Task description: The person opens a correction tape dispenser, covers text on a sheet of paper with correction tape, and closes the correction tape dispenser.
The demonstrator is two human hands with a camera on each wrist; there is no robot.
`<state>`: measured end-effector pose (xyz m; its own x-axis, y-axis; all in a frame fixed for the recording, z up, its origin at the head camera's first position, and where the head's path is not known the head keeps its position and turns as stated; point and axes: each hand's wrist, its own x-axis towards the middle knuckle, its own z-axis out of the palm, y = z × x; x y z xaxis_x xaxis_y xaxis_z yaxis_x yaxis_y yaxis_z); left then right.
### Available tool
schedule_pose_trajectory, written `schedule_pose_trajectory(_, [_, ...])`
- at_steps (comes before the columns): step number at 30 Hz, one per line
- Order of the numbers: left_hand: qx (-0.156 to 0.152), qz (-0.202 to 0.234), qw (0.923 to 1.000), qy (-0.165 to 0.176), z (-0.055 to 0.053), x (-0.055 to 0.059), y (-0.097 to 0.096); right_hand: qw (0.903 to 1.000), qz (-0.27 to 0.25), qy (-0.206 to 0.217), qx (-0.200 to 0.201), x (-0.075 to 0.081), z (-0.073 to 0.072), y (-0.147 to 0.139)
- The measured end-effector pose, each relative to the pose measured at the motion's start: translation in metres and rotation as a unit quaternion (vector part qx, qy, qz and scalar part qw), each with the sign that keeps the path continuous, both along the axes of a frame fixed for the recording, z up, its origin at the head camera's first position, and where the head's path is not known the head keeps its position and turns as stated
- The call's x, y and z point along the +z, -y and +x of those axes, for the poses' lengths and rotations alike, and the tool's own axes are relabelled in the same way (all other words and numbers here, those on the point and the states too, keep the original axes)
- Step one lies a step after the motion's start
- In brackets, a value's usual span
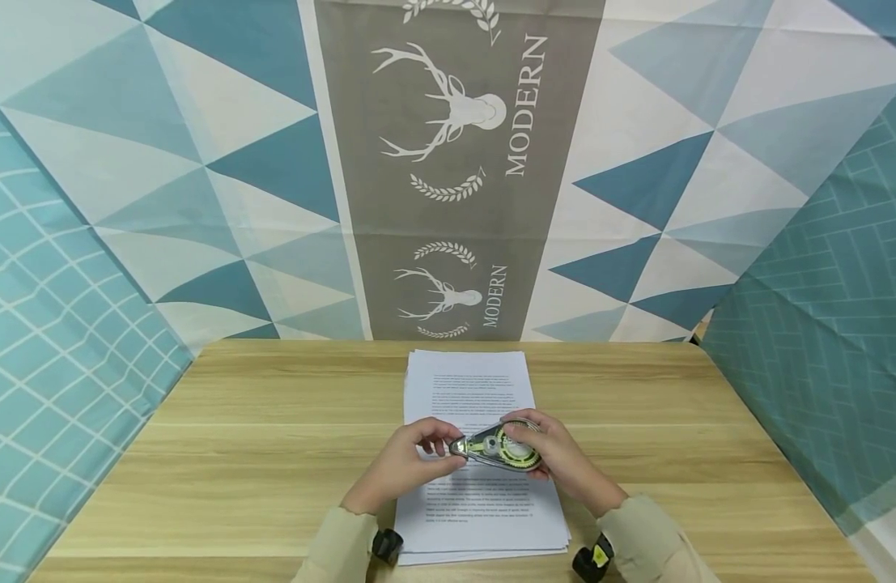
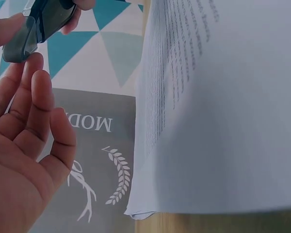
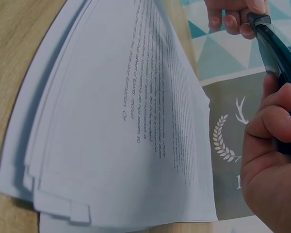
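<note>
A correction tape dispenser with a clear casing and yellow-green wheels is held level above a stack of printed paper. My right hand grips its wide round end, thumb on top. At the narrow end, my left hand pinches the clear tip cap between thumb and fingers. In the left wrist view, the other left fingers curve loosely below the cap. The right wrist view shows right fingers curled round the dispenser's dark body. Whether the cap is seated on the tip is unclear.
The paper stack lies on a wooden table, its sheets slightly uneven at the near edge. A patterned cloth with deer heads and triangles hangs behind the table. Teal cloths hang on both sides. Black bands circle both wrists.
</note>
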<state>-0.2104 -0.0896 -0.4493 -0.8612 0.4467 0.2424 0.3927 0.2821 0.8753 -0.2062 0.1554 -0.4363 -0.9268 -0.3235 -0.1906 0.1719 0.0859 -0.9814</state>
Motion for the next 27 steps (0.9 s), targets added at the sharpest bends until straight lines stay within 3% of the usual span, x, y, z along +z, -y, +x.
schedule_pose_trajectory(27, [0.017,-0.019,0.9988,-0.042,0.0025,0.0028,-0.0090,0.9991,0.029,-0.010,-0.028,-0.0020,0.0008,0.0026])
